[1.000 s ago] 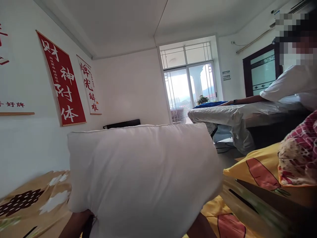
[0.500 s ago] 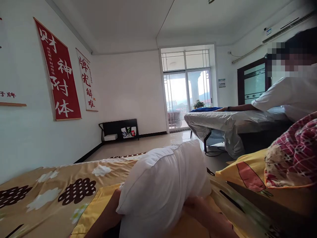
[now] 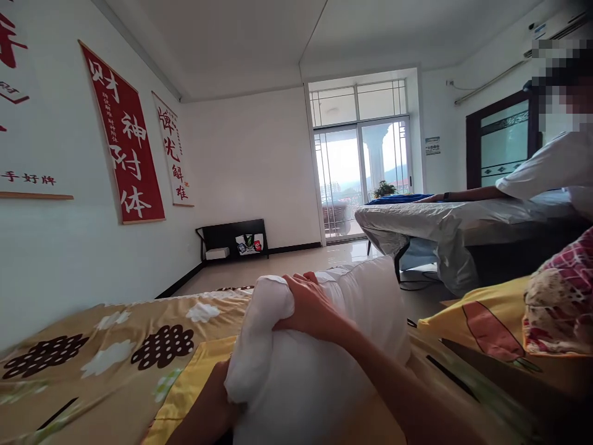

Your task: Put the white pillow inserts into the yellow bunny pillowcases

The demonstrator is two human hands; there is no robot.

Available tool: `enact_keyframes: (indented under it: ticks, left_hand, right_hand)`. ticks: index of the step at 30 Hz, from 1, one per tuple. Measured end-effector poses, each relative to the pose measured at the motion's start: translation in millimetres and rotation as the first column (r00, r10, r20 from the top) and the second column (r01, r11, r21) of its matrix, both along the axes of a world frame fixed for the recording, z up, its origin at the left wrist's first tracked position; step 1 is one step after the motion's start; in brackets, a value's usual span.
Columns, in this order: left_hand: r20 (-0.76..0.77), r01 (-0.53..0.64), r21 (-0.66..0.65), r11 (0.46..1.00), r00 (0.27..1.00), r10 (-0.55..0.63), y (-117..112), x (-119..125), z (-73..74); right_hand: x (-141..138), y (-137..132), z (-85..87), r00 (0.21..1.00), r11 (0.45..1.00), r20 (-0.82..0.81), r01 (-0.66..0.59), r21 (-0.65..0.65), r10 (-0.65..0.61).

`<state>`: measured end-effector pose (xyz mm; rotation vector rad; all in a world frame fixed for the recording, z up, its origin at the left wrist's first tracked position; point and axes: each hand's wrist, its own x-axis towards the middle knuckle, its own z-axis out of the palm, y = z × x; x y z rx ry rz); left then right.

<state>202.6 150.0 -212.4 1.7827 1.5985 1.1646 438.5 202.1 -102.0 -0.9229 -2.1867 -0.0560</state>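
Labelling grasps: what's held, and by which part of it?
A white pillow. The right hand grips its upper edge near a bunched corner; the left hand is at its left side, fingers hidden, grip unclear.

Window (image 3: 339,162) glares (right corners dark).

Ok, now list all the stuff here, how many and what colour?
pillow: 1, white, lower middle
bedspread: 1, tan, lower left
yellow cloth: unclear count, yellow, around pillow
bundle: 1, maroon and cream, right
scrolls: 3, one red, two white, left wall
stand: 1, black, far wall
box: 1, white, at stand
bag: 1, white, at stand
glass door: 1, white, far wall
plant: 1, green, by glass door
table: 1, silvery cover, right
blue cloth: 1, blue, on table
dark door: 1, brown, right
air conditioner: 1, white, upper right
person: 1, white shirt, at table
left hand: 1, bare, at pillow's left
right hand: 1, bare, on pillow top
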Motion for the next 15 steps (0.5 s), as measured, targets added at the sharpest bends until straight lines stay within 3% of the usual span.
enact_keyframes:
  ticks: [3,7,9,12,15]
  left_hand:
    - [0.02,0.095,-0.061,0.994,0.995,-0.094,-7,-27,-9.9]
    - [-0.026,0.255,-0.246,0.935,0.963,-0.269,-16,-46,-26.3]
    - [-0.109,0.155,-0.298,0.942,0.975,-0.195,-19,-37,-28.9]
    - [-0.139,-0.058,-0.249,0.967,0.99,0.023,-20,-7,-18.4]
    - [-0.002,-0.025,-0.119,0.993,1.0,0.025,-12,20,-0.5]
  right_hand:
    - [-2,6,-11.0,0.996,0.995,-0.076,0.051,0.086,-0.045]
    - [-12,12,-19.8,0.987,0.966,-0.129,0.122,0.229,-0.094]
    - [-23,16,-25.3,0.984,0.932,-0.142,0.152,0.329,-0.11]
    - [-37,22,-36.3,0.979,0.856,-0.154,0.195,0.479,-0.137]
    - [-41,25,-46.4,0.97,0.781,-0.189,0.237,0.577,-0.155]
